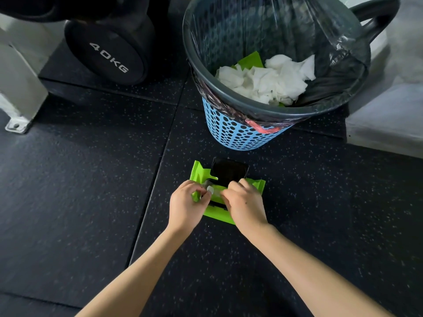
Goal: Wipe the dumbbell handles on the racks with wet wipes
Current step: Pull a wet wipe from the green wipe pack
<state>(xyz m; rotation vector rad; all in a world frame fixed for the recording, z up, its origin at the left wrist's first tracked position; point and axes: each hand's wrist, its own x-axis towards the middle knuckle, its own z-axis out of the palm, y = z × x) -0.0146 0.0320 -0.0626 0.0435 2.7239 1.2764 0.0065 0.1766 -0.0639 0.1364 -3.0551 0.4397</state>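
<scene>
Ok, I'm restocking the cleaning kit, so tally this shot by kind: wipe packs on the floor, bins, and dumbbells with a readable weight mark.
wet wipe pack: 1
bin: 1
dumbbell marked 40KG: 1
Total: 3
The used wipes in the bin are a heap I cannot count.

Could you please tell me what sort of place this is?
Most likely a gym: a dumbbell marked 40KG, speckled rubber floor tiles, and what looks like a kettlebell behind the bin.
</scene>
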